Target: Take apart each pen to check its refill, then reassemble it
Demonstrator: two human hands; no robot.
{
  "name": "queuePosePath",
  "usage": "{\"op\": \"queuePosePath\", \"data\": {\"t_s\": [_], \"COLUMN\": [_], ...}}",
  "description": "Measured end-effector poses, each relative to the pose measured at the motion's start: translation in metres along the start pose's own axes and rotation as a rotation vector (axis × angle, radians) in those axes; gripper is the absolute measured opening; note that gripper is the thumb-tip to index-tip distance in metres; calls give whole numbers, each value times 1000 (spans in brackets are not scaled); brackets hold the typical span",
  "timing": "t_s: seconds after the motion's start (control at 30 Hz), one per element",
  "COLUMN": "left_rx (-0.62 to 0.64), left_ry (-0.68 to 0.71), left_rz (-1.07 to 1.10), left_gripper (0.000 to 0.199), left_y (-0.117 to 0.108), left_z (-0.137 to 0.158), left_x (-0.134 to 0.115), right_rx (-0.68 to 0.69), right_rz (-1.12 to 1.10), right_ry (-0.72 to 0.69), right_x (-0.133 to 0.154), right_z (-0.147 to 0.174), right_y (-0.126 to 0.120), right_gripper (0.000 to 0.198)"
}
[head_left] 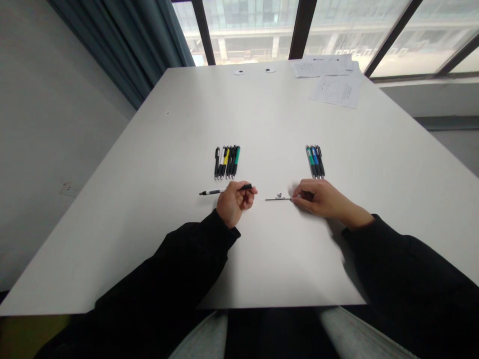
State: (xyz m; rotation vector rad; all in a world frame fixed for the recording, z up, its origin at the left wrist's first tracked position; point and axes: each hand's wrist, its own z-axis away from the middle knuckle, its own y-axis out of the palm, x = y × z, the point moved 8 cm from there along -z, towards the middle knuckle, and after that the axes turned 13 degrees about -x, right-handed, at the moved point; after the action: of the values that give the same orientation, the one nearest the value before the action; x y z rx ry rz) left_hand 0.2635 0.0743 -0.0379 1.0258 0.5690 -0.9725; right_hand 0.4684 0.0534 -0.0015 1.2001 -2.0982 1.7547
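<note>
Right hand (322,199) pinches thin rod (277,199); pens (315,162) just beyond; papers (335,90) farther.

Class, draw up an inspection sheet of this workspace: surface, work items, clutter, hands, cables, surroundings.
Surface: white table.
Work items: black-and-white pen; thin dark rod, small parts beside it; left pen row, right pen row.
Clutter: papers, far right corner.
Hands: left hand holds the pen; right hand has its fingers at the rod's end, grip unclear.
Cables: nothing seen.
Surroundings: curtain, windows, left wall.
</note>
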Motion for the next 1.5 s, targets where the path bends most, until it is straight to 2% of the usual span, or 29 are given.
{"op": "queuePosePath", "data": {"t_s": [0.37, 0.77, 0.83, 0.97, 1.03, 1.1, 1.27, 1.37, 1.43, 1.5], "left_rx": [-14, 44, 93, 277, 366, 449, 598, 556, 440, 325], "left_ry": [-4, 35, 69, 104, 98, 91, 103, 126, 147, 176], "left_rz": [-19, -49, -116, -312, -368, -393, -442, -482, -522, -538], "left_gripper": [21, 25, 31, 55, 69, 80, 82, 65, 47, 40], "left_y": [-1, 0, 3, 19, 26, 33, 38, 28, 16, 4], "left_z": [0, -2, 1, 15, 24, 33, 47, 40, 28, 17], "left_x": [1, 1, 2, 13, 21, 28, 36, 30, 21, 10], "right_rx": [3, -20, -80, -239, -238, -193, -195, -220, -237, -225], "right_rz": [1, 2, -5, -106, -197, -279, -365, -370, -371, -371], "right_ry": [-10, -30, -43, -22, -8, -10, 9, 48, 106, 173], "right_x": [2, 3, 13, 41, 55, 66, 72, 61, 45, 26], "right_z": [0, 0, 0, 4, 7, 9, 12, 12, 13, 16], "right_y": [0, -1, -7, -17, -13, -4, 3, -6, -15, -20], "right_gripper": [12, 12, 12, 17, 23, 19, 8, 10, 15, 19]}}
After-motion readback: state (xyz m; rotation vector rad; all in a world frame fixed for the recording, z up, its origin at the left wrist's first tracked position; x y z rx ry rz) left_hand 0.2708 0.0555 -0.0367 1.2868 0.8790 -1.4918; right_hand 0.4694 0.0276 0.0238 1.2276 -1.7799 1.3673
